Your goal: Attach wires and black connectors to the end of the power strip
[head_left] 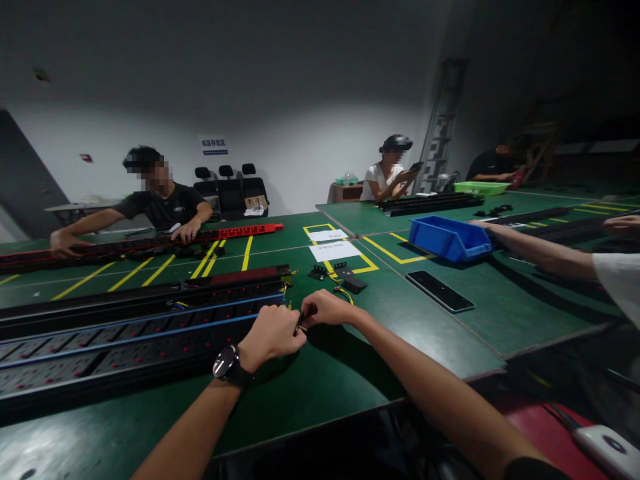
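Apparently for easy reach, the long black rail with blue stripes and red dots lies flat on the green table, its end beside the left hand, which pinches a small dark piece with the right hand — likely steadying it.

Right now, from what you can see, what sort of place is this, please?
Probably an assembly workshop. It shows in the green worktable marked with yellow lines, the long black strips laid along it, and the blue bin standing on it.
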The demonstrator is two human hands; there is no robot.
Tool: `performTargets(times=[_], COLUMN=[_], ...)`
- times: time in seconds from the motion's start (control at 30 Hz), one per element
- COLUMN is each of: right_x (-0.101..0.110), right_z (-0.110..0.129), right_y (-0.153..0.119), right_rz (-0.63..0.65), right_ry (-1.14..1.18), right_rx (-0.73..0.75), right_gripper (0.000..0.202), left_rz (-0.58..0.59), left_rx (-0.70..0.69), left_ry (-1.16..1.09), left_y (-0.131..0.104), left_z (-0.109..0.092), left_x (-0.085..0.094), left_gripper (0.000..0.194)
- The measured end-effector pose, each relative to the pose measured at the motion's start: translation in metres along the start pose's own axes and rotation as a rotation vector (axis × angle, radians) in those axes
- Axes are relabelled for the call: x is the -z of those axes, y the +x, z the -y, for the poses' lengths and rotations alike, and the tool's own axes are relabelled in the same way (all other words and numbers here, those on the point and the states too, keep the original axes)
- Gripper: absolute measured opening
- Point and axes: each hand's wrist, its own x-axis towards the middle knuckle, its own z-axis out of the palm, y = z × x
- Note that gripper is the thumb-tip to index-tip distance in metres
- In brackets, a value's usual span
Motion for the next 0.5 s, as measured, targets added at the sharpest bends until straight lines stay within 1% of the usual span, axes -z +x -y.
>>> performTargets(times=[0.1,0.13,0.17,0.2,0.27,0.3,0.37,0.4,0.5], right_x=[0.020,0.029,0.037,0.044,0.054,0.057,0.059,0.059,0.060], right_z=[0.000,-0.001,-0.003,-0.004,-0.007,-0.008,-0.010,-0.010,-0.010], right_y=[-0.006,-0.008,-0.012,-0.015,-0.021,-0.023,-0.027,-0.028,-0.029], right_rz=[0.081,0.061,-0.012,-0.115,-0.304,-0.360,-0.395,-0.396,-0.424], right_ry=[0.026,0.021,-0.013,-0.081,-0.277,-0.376,-0.517,-0.552,-0.569], right_rx=[-0.024,-0.053,-0.096,-0.155,-0.322,-0.416,-0.577,-0.631,-0.706], right_gripper=[0.022,0.022,0.022,0.020,0.019,0.019,0.023,0.025,0.031], left_rz=[0.005,0.005,0.006,0.006,0.002,-0.001,-0.007,-0.008,-0.008], left_rx=[0.015,0.023,0.030,0.037,0.046,0.048,0.055,0.063,0.093], left_ry=[0.001,0.003,0.004,0.005,0.007,0.004,-0.007,-0.015,-0.022], left_y=[-0.001,-0.001,-0.001,-0.001,-0.001,0.000,0.000,0.001,0.002], left_z=[0.000,0.000,0.000,0.000,0.000,0.001,0.001,0.002,0.003], left_x=[0.001,0.002,0.002,0.002,0.002,0.002,0.003,0.003,0.003], left_gripper=[0.032,0.034,0.036,0.039,0.043,0.045,0.048,0.048,0.052])
